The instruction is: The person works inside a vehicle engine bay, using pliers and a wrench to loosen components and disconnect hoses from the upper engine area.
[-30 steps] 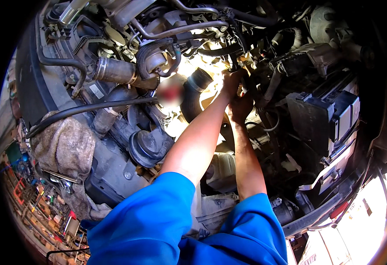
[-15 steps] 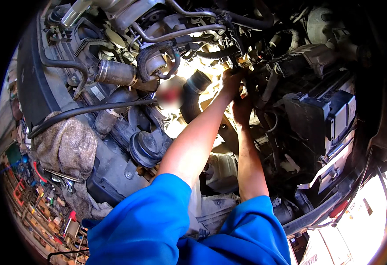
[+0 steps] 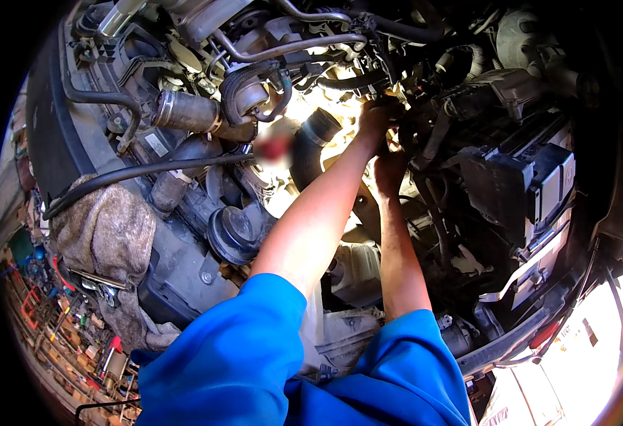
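Observation:
Both my arms reach deep into a vehicle's engine bay, one hand just above the other. My left hand [image 3: 378,117] is closed among dark hoses and wiring; shadow hides what its fingers grip. Just below it my right hand [image 3: 390,169] is also closed, its fingers mostly lost in the dark, and what it holds cannot be made out. To the left of my hands, an open-ended black rubber hose [image 3: 318,128] points up. A black corrugated hose [image 3: 354,83] passes just above my left hand.
A grey-brown rag [image 3: 105,231] hangs over the left edge with metal tools on it. Curved metal pipes [image 3: 290,51] cross above. On the right stands a black box [image 3: 500,184]. Tools and parts [image 3: 88,341] lie beyond the lower left edge. Bright light shines behind the hose.
My left hand has shifted slightly, its back turning a little to the right and its knuckles lower. My right hand has barely moved. The view has drifted very little.

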A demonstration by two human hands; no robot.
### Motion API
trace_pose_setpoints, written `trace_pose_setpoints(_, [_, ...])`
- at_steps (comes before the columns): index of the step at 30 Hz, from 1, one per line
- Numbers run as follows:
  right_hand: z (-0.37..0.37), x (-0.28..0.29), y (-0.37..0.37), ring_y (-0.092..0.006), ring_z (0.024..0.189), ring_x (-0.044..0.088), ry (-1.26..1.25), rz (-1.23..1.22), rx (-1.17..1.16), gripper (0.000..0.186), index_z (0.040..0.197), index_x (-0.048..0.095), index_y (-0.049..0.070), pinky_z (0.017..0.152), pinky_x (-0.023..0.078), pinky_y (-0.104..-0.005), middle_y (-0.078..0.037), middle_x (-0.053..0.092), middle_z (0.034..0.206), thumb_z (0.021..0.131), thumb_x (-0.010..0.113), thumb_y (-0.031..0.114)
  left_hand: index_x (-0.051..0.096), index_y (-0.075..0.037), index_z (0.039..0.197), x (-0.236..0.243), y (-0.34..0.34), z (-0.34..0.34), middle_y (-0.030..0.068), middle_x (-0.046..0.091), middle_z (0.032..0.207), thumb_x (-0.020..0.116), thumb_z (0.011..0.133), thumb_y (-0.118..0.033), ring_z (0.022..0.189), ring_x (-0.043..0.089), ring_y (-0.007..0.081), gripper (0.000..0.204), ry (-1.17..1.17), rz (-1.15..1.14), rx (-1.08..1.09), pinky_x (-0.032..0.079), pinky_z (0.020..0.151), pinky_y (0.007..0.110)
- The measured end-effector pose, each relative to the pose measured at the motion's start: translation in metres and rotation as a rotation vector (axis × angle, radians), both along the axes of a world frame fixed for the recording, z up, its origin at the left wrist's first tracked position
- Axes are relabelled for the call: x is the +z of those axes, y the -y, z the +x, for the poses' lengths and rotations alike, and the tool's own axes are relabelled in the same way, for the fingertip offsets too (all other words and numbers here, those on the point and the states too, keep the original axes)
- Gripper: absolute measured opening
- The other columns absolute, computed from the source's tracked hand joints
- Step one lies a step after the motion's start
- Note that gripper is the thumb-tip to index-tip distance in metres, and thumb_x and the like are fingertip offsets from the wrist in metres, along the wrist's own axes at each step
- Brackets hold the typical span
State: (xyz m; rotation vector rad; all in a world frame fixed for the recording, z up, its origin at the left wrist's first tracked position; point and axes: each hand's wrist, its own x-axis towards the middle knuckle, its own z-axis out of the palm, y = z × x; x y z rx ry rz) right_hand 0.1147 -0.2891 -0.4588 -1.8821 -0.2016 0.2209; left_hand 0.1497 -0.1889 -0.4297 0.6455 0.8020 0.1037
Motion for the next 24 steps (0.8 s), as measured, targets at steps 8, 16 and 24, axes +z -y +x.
trace_pose_setpoints(8, [0.003,0.021,-0.014,-0.0289,0.109,0.058,0.058,-0.004,-0.002,0.037,0.118,0.056,-0.001,0.094,0.044,-0.0384,-0.018,0.061,0.117,0.086,0.068,0.013,0.065,-0.002,0.107,-0.017,0.000,-0.003,0.0099,0.068,0.100,0.061,0.090,-0.015,0.089,0.067,0.0205,0.023,0.038,-0.041,-0.025,0.056,0.080,0.035])
trace_pose_setpoints(16, [-0.001,-0.015,0.009,-0.0311,0.106,0.064,-0.004,-0.160,-0.004,0.045,0.120,0.056,0.000,0.088,0.049,-0.0393,-0.019,0.065,0.113,0.085,0.070,0.025,0.068,-0.010,0.104,-0.003,-0.002,-0.004,0.0013,0.067,0.097,0.064,0.091,-0.027,0.087,0.061,0.0123,0.022,-0.091,0.063,-0.090,0.047,0.081,0.030])
trace_pose_setpoints(24, [-0.008,0.014,-0.002,-0.0377,0.094,0.065,-0.246,-0.420,-0.066,0.039,0.108,0.057,-0.005,0.086,0.049,-0.0424,-0.024,0.066,0.099,0.079,0.071,0.016,0.067,-0.003,0.114,-0.018,-0.005,-0.007,0.0039,0.069,0.102,0.064,0.091,-0.017,0.091,0.063,0.0143,0.027,0.077,0.104,-0.167,0.051,0.085,0.029])
